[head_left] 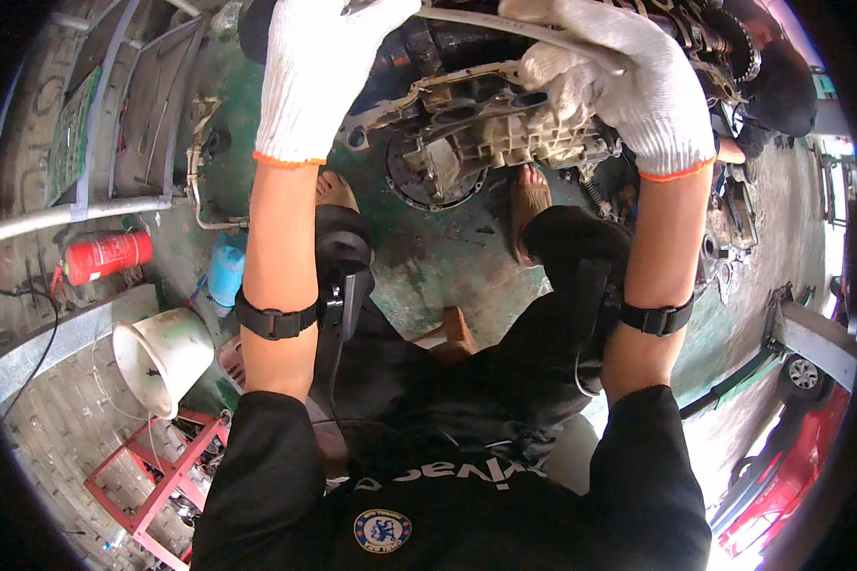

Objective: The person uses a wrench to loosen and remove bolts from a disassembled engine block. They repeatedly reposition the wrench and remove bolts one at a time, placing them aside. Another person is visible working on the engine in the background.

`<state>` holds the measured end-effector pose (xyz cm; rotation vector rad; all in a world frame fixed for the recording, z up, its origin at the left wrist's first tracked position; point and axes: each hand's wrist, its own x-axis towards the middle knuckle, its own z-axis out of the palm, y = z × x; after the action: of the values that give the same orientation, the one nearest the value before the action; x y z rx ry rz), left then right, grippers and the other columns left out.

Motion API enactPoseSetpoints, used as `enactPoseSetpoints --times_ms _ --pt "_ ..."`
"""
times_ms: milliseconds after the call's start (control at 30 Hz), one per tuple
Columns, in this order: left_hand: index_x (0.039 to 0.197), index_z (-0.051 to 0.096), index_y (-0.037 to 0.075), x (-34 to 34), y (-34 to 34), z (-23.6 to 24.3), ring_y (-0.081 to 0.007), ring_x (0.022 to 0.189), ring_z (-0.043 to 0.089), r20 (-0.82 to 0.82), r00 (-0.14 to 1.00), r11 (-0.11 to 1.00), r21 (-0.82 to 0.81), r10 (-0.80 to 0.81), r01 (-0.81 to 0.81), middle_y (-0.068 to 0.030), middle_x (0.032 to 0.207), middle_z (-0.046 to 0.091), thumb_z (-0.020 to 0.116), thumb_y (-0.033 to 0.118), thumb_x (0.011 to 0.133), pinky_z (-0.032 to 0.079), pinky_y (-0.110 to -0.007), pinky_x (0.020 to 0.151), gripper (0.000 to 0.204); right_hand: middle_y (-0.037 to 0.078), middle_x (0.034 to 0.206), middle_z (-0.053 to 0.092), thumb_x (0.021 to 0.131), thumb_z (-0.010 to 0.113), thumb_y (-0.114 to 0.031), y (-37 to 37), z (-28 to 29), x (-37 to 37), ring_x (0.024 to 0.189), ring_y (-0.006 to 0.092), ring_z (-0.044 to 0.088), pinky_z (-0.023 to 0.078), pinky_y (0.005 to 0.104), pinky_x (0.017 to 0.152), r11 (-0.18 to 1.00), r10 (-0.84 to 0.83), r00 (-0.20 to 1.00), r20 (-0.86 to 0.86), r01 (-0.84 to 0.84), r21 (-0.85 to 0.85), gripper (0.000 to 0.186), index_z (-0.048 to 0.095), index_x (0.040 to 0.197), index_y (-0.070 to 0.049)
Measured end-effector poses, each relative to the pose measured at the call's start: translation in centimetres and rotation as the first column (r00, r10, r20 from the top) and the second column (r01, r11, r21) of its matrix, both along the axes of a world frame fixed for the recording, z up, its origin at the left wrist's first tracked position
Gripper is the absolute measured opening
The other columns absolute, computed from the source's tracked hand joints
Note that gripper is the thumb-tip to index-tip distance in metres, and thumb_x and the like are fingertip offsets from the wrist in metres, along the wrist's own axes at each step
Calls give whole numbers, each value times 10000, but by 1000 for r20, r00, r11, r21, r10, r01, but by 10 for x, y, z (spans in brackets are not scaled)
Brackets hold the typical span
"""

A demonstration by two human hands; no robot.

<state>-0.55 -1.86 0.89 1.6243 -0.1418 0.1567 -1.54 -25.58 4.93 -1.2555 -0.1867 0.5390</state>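
Both my hands wear white knitted gloves with orange cuffs. My right hand (628, 81) is closed around a long, slim metal bar (505, 26), whose rounded end shows past the fingers. At the top edge, my left hand (319, 71) meets the bar's other end, its thumb stretched along it. The upper edge cuts off most of the left fingers. Just beyond and below the bar lies a greasy, partly dismantled engine (428, 52), with an open flange and a pale ribbed metal casing (533, 138) nearest me.
A dark round plate (433, 195) lies on the green floor between my feet. Another person (781, 86) in dark clothes works at the right, beside loose engine parts (733, 219). At left are a fire extinguisher (109, 257), a blue bottle (227, 271), a white bucket (176, 352) and a red metal stand (157, 476).
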Motion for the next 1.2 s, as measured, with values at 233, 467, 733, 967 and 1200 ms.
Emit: enactPoseSetpoints --times_ms 233,467,733,967,1200 --pt "1165 705 -35 3 9 -7 -168 900 678 59 996 922 380 63 -81 -111 1026 748 719 99 939 536 -286 845 264 151 893 761 952 671 -203 48 -30 -27 669 203 711 558 281 586 970 228 973 -28 -230 -73 398 663 1234 77" --pt "1212 726 -12 13 28 3 -166 1058 698 442 821 598 785 -361 -159 -113 1161 752 661 162 972 516 -277 966 303 114 946 764 953 690 -172 102 -43 -54 750 166 719 563 260 658 941 153 971 -185 -86 327 236 682 1093 17" --pt "1225 730 0 -4 22 -4 -127 992 677 188 978 905 392 95 -163 -58 1109 746 699 233 984 510 -271 921 337 125 811 757 949 677 -223 48 -10 -37 626 159 704 557 259 562 971 87 994 59 -72 -228 292 716 1048 50" --pt "1187 744 -6 2 7 -8 -109 994 658 137 985 828 537 105 -162 -65 1077 765 718 248 966 491 -262 938 338 59 620 619 955 661 -163 5 -2 -17 478 133 528 400 275 464 975 -140 989 -40 131 -177 225 713 960 56" --pt "1193 737 -19 -1 6 -5 -124 1002 648 109 991 825 550 83 -130 -73 1068 754 718 292 963 474 -270 959 387 143 739 720 957 652 -122 -3 -15 -2 536 189 653 507 265 481 999 -35 992 -122 36 13 366 632 1202 148"
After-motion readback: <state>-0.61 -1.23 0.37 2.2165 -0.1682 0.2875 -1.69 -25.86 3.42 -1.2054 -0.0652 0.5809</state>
